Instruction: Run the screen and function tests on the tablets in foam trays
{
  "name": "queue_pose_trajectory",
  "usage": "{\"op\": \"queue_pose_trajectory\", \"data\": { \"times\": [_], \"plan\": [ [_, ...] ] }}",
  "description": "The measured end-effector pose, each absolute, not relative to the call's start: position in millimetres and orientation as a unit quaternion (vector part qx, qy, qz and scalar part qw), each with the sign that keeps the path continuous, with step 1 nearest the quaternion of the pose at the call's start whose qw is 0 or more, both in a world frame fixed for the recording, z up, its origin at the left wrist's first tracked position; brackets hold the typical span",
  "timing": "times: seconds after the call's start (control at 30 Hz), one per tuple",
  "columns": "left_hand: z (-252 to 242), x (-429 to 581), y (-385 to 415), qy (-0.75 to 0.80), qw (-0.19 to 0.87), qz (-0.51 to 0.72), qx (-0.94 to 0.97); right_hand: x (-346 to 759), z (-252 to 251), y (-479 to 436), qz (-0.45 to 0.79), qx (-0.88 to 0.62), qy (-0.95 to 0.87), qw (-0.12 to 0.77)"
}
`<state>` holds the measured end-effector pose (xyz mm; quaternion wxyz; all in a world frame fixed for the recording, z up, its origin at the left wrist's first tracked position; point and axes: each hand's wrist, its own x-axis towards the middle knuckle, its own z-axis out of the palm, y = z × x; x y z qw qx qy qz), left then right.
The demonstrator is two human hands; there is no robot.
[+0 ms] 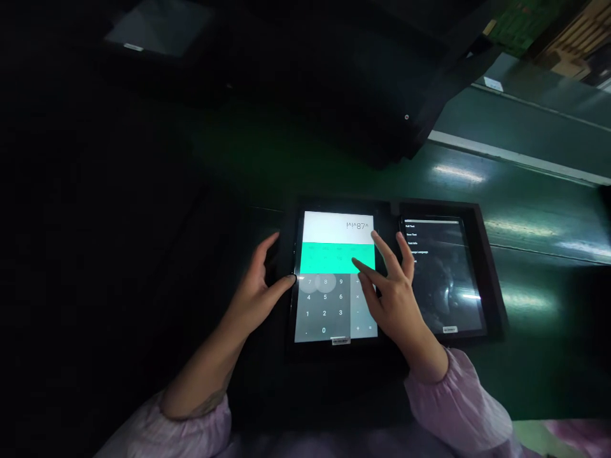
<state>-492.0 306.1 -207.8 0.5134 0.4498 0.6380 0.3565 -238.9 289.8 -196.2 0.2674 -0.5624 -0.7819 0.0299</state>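
A tablet (315,321) lies in front of me with a calculator on its lit screen: white display on top, a green band, grey number keys below. Pale ripple circles show around the 7 and 8 keys. My left hand (260,289) is at the tablet's left edge, thumb tip against the frame and fingers apart, gripping nothing. Over the tablet's right side is my right hand (394,289), its index finger pointing onto the green band and the other fingers spread. Whether that fingertip touches the glass I cannot tell.
A second tablet (449,280) with a dark text menu lies to the right in a dark frame. A large black cover or box (372,76) stands behind. Another dark screen (160,28) sits at the far left. The green bench surface (539,203) extends right.
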Motion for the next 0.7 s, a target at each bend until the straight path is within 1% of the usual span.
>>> {"op": "queue_pose_trajectory", "data": {
  "times": [0.13, 0.27, 0.33, 0.4, 0.53, 0.7],
  "plan": [
    [-206, -494, 308, 0.630, 0.518, 0.349, 0.461, -232, -200, 291, 0.021, -0.591, -0.751, 0.295],
    [-208, -497, 310, 0.624, 0.515, 0.350, 0.472, -238, -203, 292, 0.032, -0.558, -0.779, 0.283],
    [-210, -501, 313, 0.621, 0.498, 0.346, 0.497, -241, -202, 292, 0.027, -0.549, -0.789, 0.275],
    [-211, -505, 315, 0.609, 0.480, 0.343, 0.530, -237, -197, 292, 0.022, -0.552, -0.782, 0.287],
    [-214, -513, 320, 0.602, 0.463, 0.344, 0.552, -196, -190, 292, -0.006, -0.598, -0.736, 0.317],
    [-215, -511, 322, 0.639, 0.470, 0.343, 0.503, -132, -202, 292, -0.037, -0.643, -0.706, 0.296]
  ]
}}
